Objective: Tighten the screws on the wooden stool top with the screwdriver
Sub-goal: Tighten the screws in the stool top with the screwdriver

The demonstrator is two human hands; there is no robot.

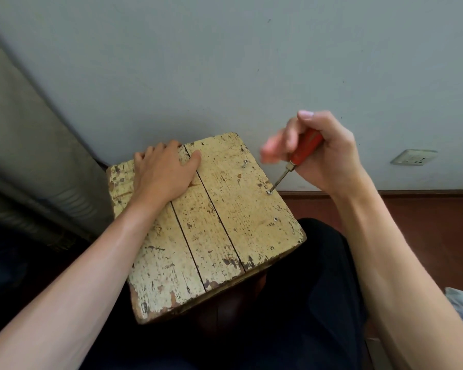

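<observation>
The wooden stool top point(211, 236), three worn cream-painted planks, lies in front of me over my dark-clad legs. My left hand point(162, 173) rests flat on its far left part, fingers spread. My right hand point(318, 153) grips the red handle of the screwdriver point(303, 150); its fingers are blurred. The metal shaft slants down-left and its tip sits on a screw point(269, 192) near the right edge. Another screw point(245, 164) sticks up tilted farther back. A third screw point(275, 218) sits flush nearer to me.
A pale wall point(225, 62) stands right behind the stool, with a socket point(413, 157) low on the right. Dark red floor point(425, 222) runs to the right. A grey padded object point(25, 156) leans at the left. Crumpled cloth point(462, 303) lies at the right edge.
</observation>
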